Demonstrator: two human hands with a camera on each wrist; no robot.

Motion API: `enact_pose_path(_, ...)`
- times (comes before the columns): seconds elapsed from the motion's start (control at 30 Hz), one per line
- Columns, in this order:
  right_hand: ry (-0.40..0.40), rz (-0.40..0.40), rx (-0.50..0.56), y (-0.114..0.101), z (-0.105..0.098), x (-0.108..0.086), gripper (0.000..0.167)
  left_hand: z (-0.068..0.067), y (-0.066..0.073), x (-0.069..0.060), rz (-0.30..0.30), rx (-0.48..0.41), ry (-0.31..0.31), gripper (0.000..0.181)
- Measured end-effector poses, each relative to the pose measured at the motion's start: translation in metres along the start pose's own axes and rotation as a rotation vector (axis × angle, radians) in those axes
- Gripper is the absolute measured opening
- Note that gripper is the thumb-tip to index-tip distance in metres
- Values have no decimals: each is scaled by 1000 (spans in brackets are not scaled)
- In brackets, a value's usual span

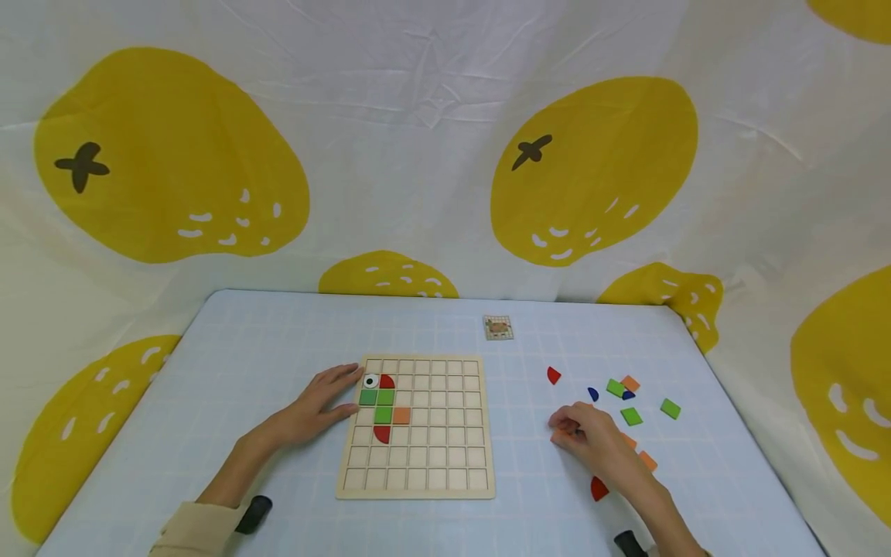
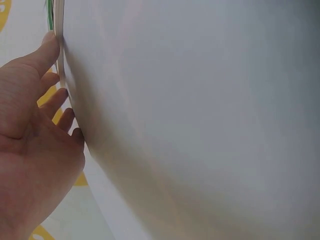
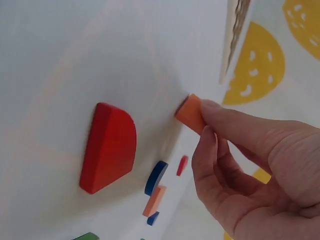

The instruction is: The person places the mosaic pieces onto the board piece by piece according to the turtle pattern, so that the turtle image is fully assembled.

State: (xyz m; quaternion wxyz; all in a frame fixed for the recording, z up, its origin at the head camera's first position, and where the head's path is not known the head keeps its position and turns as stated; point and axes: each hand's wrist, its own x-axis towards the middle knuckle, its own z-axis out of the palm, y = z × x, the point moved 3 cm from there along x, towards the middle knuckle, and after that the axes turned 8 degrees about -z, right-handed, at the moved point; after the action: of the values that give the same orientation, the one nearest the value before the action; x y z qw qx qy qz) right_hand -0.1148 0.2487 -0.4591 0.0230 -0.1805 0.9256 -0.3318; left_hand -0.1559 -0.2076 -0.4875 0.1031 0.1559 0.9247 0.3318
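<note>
A wooden grid board [image 1: 445, 458] lies on the table, with an eye tile [image 1: 371, 381], green squares [image 1: 384, 415], an orange square [image 1: 401, 416] and red quarter-rounds [image 1: 381, 435] in its left cells. My left hand [image 1: 313, 406] touches the board's left edge, thumb and fingers spread; in the left wrist view, the fingertips [image 2: 49, 39] meet that edge. Right of the board, my right hand [image 1: 595, 439] pinches an orange square tile [image 3: 192, 112] between thumb and fingers, just above the tabletop. A red quarter-round piece [image 3: 111, 149] lies near it in the right wrist view.
Loose pieces lie around my right hand: green squares [image 1: 670, 408], orange squares [image 1: 647, 461], blue half-rounds [image 1: 593, 394] and a red quarter-round [image 1: 553, 375] farther back. A small picture card [image 1: 498, 328] lies behind the board. A fruit-patterned cloth [image 1: 431, 186] hangs behind the table.
</note>
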Motion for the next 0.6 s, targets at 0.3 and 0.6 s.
enact_pose_path(0.3, 22, 17, 2, -13, 8, 17, 13, 3, -5, 3, -7, 8, -8, 66)
enact_pose_path(0.6, 63, -31, -9, -28, 15, 32, 13, 2, -3, 1, 1, 7, 2, 65)
